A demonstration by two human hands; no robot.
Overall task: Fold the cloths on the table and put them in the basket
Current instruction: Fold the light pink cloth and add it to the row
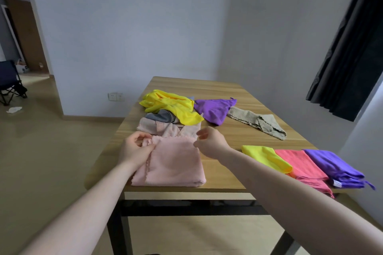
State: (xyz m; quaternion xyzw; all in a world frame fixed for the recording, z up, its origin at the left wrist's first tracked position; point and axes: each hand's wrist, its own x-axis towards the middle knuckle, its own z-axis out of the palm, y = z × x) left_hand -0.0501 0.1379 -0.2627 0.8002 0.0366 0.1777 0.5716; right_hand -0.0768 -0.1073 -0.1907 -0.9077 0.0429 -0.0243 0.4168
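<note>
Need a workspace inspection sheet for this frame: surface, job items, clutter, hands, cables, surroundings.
Surface: wooden table, black frame.
Job's things: pink cloth at the near edge, partly folded; folded yellow cloth, coral cloth and purple cloth overlap at right; unfolded pile, crumpled purple cloth and beige cloth farther back. Basket: not seen.
Clutter: nothing seen.
Hands: left hand pinches the pink cloth; right hand curled at its top right corner, grip unclear.
Cables: nothing seen.
Surroundings: dark curtain, wall sockets, folding chair.
</note>
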